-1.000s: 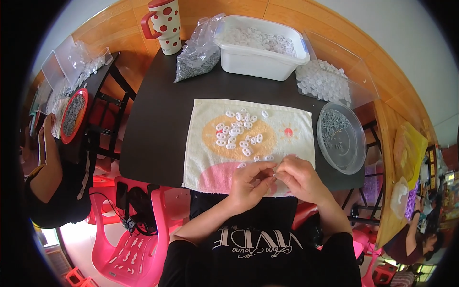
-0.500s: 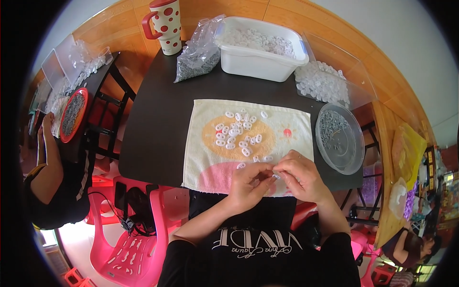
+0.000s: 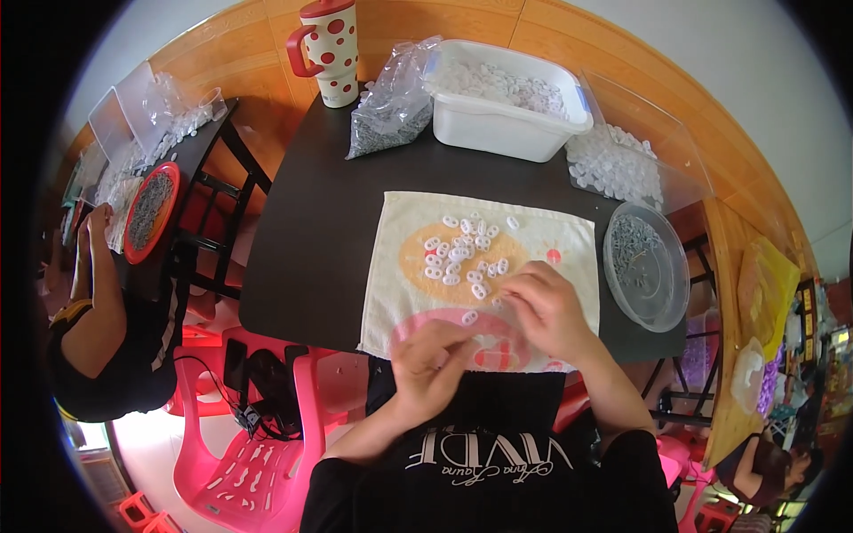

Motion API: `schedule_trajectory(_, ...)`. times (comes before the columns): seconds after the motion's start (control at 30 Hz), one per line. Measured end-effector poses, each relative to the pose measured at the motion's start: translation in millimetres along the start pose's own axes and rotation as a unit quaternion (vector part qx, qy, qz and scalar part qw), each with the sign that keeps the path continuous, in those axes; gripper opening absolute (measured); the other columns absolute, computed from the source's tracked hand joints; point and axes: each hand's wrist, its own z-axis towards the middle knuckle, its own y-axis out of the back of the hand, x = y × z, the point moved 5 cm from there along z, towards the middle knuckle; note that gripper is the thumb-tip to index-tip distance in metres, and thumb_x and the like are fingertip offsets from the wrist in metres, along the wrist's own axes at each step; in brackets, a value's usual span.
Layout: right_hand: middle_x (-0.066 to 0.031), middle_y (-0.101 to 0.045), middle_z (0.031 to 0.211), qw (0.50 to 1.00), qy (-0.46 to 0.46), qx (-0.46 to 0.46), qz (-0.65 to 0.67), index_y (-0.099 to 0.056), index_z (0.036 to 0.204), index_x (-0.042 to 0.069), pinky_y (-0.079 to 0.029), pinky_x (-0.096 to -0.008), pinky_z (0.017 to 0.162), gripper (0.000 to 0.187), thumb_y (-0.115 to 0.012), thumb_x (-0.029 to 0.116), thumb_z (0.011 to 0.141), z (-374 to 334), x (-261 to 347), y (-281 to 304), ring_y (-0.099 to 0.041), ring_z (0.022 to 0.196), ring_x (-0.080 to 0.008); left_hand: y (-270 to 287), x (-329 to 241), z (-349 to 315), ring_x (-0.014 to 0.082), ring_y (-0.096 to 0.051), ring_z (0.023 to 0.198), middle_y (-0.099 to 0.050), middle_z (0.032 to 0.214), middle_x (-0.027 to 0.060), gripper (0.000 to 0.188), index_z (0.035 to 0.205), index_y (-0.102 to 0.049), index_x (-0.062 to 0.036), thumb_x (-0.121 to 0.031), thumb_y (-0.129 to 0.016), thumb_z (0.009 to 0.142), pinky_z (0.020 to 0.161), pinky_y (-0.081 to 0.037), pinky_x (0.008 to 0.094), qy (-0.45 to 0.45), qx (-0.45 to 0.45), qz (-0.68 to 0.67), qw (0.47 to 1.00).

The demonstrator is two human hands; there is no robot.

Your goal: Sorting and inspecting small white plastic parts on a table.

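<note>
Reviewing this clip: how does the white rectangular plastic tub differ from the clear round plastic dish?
The white rectangular plastic tub is opaque, while the clear round plastic dish is see-through. The tub has tall walls; the dish is shallow. The tub holds many whitish pieces, whereas the dish holds small grey pieces. Both are open-topped containers.

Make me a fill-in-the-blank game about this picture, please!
1. The little pieces scattered on the towel are ____.
2. The hand nearer the round clear tray is the person's ____ one.
3. The handle of the dotted tumbler is ____.
4. The nearest plastic chair is ____.

Missing words: white; right; red; pink.
</note>
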Motion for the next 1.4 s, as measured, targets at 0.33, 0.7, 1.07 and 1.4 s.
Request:
schedule_trajectory(0.33, -0.0121, -0.055, 0.083, 0.99, 0.041, 0.051, -0.127, -0.063, 0.086, 0.004, -0.047, -0.0377, 0.069, 0.011, -0.071, 0.001, 0.078, 9.6, 8.8, -33.2, -0.059, 0.08, -0.0311, 17.3, 24.3, 7.6, 0.0114, -0.062, 0.083, -0.063, 0.096, 0.008, 0.024, 0.102, -0.069, 0.0057, 0.018, -0.061, 0.083, 0.073, -0.05, 0.0222, 0.154, -0.035, -0.235, 0.959)
schedule_trajectory(0.7, -0.0043, -0.063, 0.089, 0.88, -0.219, -0.08, 0.414, -0.067, 0.109, -0.006, -0.046, -0.0218, 0.074, 0.017, -0.059, -0.005, 0.093, -37.1, -0.6, -10.3, -0.059, 0.083, -0.009, -20.7, 25.9, 12.1, 0.0119, -0.061, 0.084, -0.064, 0.099, 0.0086, 0.028, 0.11, -0.07, 0.0047, 0.015, -0.058, 0.086, 0.073, -0.048, 0.0227, 0.153, 0.044, -0.267, 0.95)
schedule_trajectory(1.07, -0.008, -0.062, 0.092, 0.945, -0.095, -0.123, 0.289, -0.067, 0.109, -0.007, -0.043, -0.023, 0.072, 0.02, -0.056, -0.01, 0.092, -45.1, 7.5, 7.1, -0.055, 0.082, -0.012, -37.0, 19.8, 8.0, 0.0128, -0.063, 0.088, -0.065, 0.099, 0.0092, 0.029, 0.111, -0.069, 0.0054, 0.015, -0.057, 0.086, 0.077, -0.05, 0.0235, 0.168, 0.062, -0.278, 0.944)
schedule_trajectory(1.4, -0.0123, -0.064, 0.089, 0.966, -0.062, -0.113, 0.223, -0.067, 0.106, -0.004, -0.047, -0.028, 0.069, 0.018, -0.059, -0.006, 0.091, -43.5, 13.9, 12.3, -0.062, 0.077, -0.0204, -39.2, 20.6, 3.8, 0.0141, -0.064, 0.089, -0.065, 0.101, 0.0097, 0.025, 0.11, -0.069, 0.0053, 0.013, -0.06, 0.088, 0.081, -0.053, 0.0251, 0.17, 0.064, -0.293, 0.939)
